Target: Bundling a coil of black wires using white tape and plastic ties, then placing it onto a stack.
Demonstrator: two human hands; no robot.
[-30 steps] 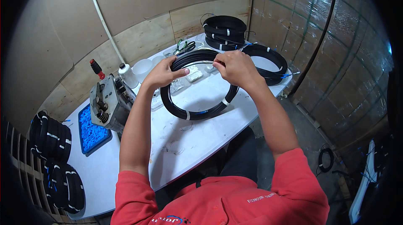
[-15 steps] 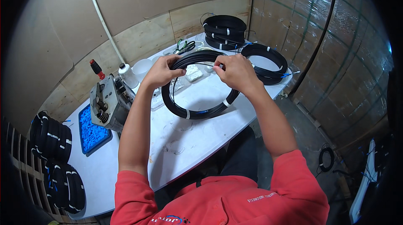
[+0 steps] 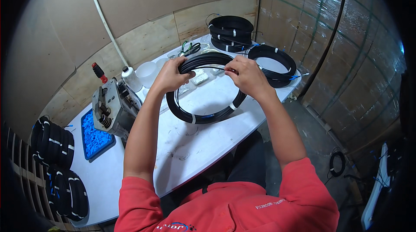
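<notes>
A coil of black cable (image 3: 178, 110), bound in places with white ties, is held tilted over the white table. My left hand (image 3: 171, 76) grips the coil's far left side, with the thumb inside the ring. At its far right, my right hand (image 3: 248, 74) is closed, thumb and fingers pinched on a thin strand of the cable (image 3: 209, 67) running inside the far arc. The fingers partly cover the strand's end. A bit of blue shows on the coil's near side.
Black cable coils (image 3: 232, 35) are stacked at the far end, beside another flat coil (image 3: 273, 80). On the left are a metal machine (image 3: 115, 106), a tray of blue pieces (image 3: 93, 139), a white bottle (image 3: 130, 76) and upright coils (image 3: 52, 141). Wrapped cartons (image 3: 329, 59) line the right.
My right hand has shifted slightly right, turning a little, with the pinched strand. My left hand keeps its hold, and the coil has barely moved.
</notes>
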